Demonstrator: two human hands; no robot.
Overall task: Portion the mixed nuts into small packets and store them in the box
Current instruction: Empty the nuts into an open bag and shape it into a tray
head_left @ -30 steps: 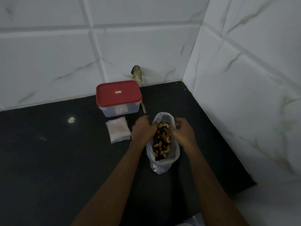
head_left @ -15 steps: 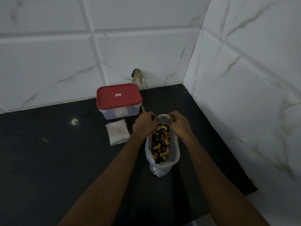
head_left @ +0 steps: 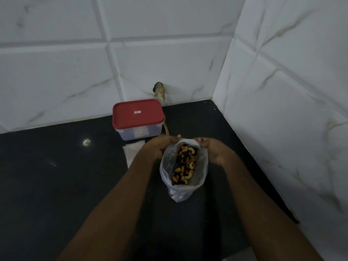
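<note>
**Both hands hold the nut bag open in the counter corner**

At the far left the dark counter is bare except for a small bright glint, likely a reflected light. Further right, near the back wall, stands the box, its red lid pressed on; it sits within easy reach, presumably waiting for the finished portions. Just in front of it lies a stack of small packets, flat and apparently empty, partly hidden under the left forearm. Their spot beside the bag suggests they were laid out to be taken one at a time.

Next comes the left hand, its fingers pinching the left edge of the plastic bag near its far rim. The bag stands on the counter, its mouth spread wide, and the mixed nuts, cashews and almonds among darker pieces, fill it close to the top. The right hand grips the opposite edge in the same way. Holding both sides keeps the soft bag upright and its opening steady, which would make scooping easier and limit spills.

Judging by the closed box and untouched packets, portioning has not yet begun. On the back wall above the box a small dark fitting protrudes; what it is cannot be told.
</note>
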